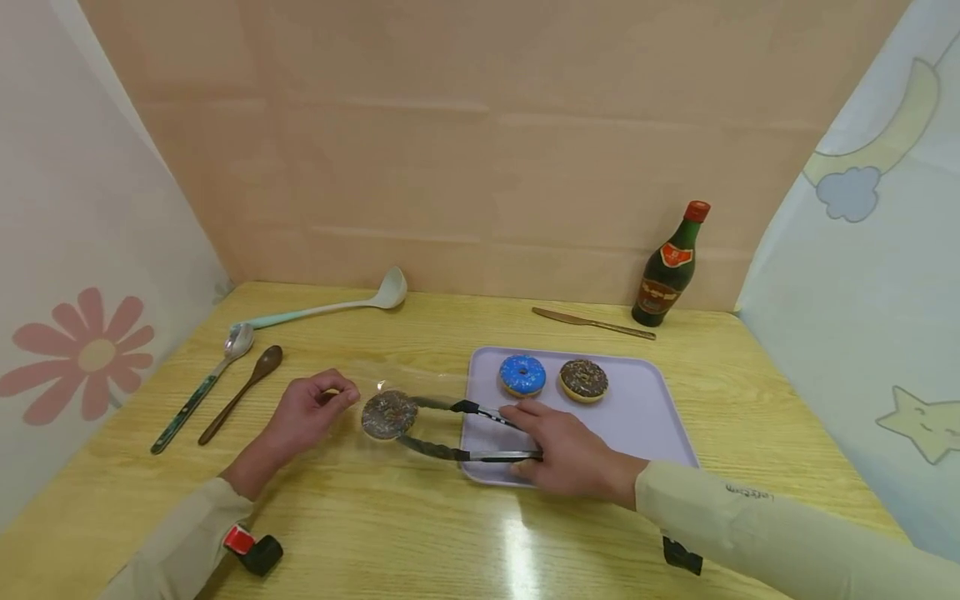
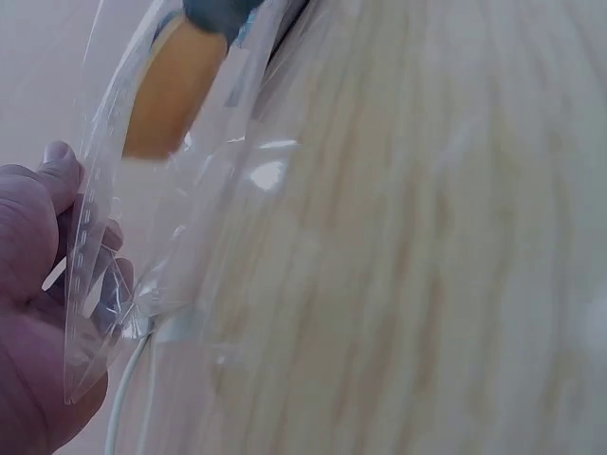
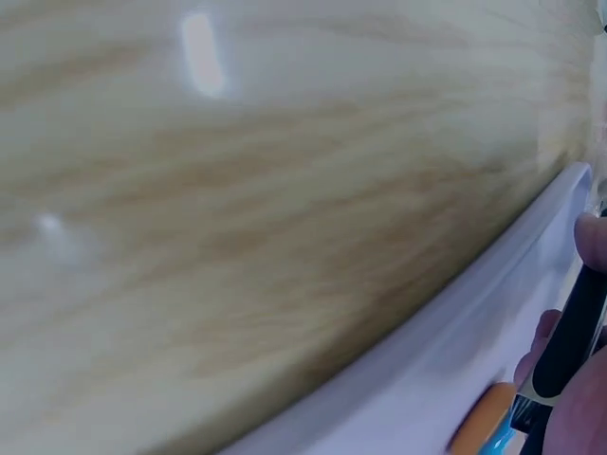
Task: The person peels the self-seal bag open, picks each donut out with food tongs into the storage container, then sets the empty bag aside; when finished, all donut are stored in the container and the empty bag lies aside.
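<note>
My right hand [image 1: 566, 450] grips a pair of tongs [image 1: 501, 456] with silver arms and dark tips. Between those tips is a chocolate donut [image 1: 389, 415] with sprinkles, left of the tray. A clear plastic bag [image 2: 266, 175] surrounds the donut and the tong tips. My left hand [image 1: 311, 412] pinches the bag's edge between thumb and fingers. From the left wrist, the donut's tan side [image 2: 180, 90] shows through the film. A dark tong handle [image 3: 569, 332] lies in the right hand in the right wrist view.
A lilac tray [image 1: 637, 425] carries a blue donut [image 1: 522, 375] and another chocolate donut [image 1: 583, 381]. Behind it lie a knife [image 1: 592, 322] and a green bottle [image 1: 665, 271], which stands upright. At left are a ladle [image 1: 330, 308], a metal spoon [image 1: 202, 389] and a wooden spoon [image 1: 242, 393].
</note>
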Demonstrator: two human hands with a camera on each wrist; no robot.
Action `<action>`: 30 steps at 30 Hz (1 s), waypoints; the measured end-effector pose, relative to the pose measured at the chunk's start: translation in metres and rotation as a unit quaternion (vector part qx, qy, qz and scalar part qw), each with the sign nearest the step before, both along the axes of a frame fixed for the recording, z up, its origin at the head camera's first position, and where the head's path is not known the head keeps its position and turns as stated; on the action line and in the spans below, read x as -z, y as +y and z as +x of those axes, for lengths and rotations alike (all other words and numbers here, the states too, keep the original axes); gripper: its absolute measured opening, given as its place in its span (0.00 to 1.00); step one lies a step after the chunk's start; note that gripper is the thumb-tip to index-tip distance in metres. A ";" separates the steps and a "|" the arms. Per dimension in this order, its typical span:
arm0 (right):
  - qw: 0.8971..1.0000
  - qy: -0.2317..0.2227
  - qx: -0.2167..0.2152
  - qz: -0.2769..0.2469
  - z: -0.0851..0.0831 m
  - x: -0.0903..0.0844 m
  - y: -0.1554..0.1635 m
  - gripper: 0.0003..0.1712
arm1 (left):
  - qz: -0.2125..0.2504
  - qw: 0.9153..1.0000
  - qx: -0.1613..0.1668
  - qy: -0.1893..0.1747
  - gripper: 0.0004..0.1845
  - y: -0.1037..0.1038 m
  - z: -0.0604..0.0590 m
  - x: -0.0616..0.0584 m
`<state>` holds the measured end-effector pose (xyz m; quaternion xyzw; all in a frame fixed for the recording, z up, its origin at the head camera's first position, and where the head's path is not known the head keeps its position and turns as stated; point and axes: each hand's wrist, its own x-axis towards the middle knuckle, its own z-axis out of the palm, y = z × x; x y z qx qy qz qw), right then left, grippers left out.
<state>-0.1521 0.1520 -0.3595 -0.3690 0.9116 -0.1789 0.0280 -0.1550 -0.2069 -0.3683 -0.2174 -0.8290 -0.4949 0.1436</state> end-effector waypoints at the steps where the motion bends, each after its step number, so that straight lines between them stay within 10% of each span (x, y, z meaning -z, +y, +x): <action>1: 1.000 0.005 0.001 -0.005 0.001 0.000 0.003 0.38 | -0.007 1.000 -0.009 0.001 0.05 -0.001 0.001 -0.001; 30: 0.981 0.123 0.115 -0.097 0.044 0.002 0.128 0.37 | -0.059 0.994 -0.089 -0.029 0.04 -0.035 -0.010 0.026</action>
